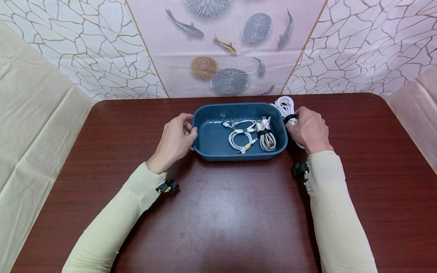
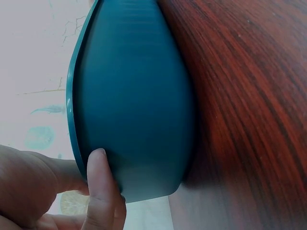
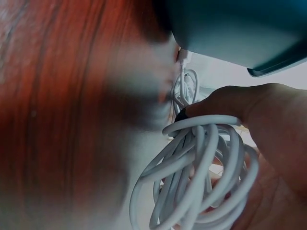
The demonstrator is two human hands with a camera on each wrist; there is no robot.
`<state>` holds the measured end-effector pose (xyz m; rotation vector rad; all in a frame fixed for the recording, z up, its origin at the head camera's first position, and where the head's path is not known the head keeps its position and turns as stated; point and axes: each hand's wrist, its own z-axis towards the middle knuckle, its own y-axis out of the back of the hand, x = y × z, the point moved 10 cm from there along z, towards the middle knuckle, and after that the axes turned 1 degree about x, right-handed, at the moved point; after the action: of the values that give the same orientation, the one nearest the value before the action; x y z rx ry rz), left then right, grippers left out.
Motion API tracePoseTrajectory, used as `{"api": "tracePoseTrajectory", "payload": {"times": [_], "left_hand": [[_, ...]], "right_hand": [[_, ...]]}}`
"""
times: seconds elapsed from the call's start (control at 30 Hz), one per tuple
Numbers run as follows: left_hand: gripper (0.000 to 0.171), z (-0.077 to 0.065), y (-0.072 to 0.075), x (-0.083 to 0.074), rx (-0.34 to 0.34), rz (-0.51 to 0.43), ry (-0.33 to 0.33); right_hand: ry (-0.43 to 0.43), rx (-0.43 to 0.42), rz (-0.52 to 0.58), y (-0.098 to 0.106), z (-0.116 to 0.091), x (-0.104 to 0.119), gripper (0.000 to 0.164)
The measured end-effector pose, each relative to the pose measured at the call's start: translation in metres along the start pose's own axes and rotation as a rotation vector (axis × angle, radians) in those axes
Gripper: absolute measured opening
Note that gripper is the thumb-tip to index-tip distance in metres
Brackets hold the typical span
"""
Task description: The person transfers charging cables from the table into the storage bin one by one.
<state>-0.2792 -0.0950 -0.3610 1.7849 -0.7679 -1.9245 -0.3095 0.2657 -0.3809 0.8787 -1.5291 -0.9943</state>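
Note:
A dark blue rectangular plastic bin (image 1: 240,156) stands on the table with bundled white cables inside. At its left end my left hand (image 1: 174,138) pinches the rim; in the left wrist view a fingertip (image 2: 98,160) lies against the outer wall (image 2: 134,96). Just outside the right end, my right hand (image 1: 310,129) grips a white cable bundle (image 1: 284,104) bound with a black strap. Its loops (image 3: 196,172) fill the lower part of the right wrist view. Inside the bin lie a thin coiled white cable (image 1: 239,138) and a thicker strapped cable (image 1: 267,140).
The dark red wood-grain table (image 1: 222,212) extends in front of the bin and to both sides. A patterned cloth (image 1: 228,45) hangs behind the table's back edge. Pale cloth (image 1: 30,151) borders the left side. A small black camera sits on each wrist.

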Motion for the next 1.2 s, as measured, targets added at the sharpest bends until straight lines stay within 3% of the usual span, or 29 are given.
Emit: {"api": "tracePoseTrajectory", "payload": {"times": [1.2], "left_hand": [[0.043, 0.0, 0.0, 0.001, 0.004, -0.005, 0.004]], "right_hand": [[0.027, -0.057, 0.036, 0.023, -0.008, 0.009, 0.053]]}}
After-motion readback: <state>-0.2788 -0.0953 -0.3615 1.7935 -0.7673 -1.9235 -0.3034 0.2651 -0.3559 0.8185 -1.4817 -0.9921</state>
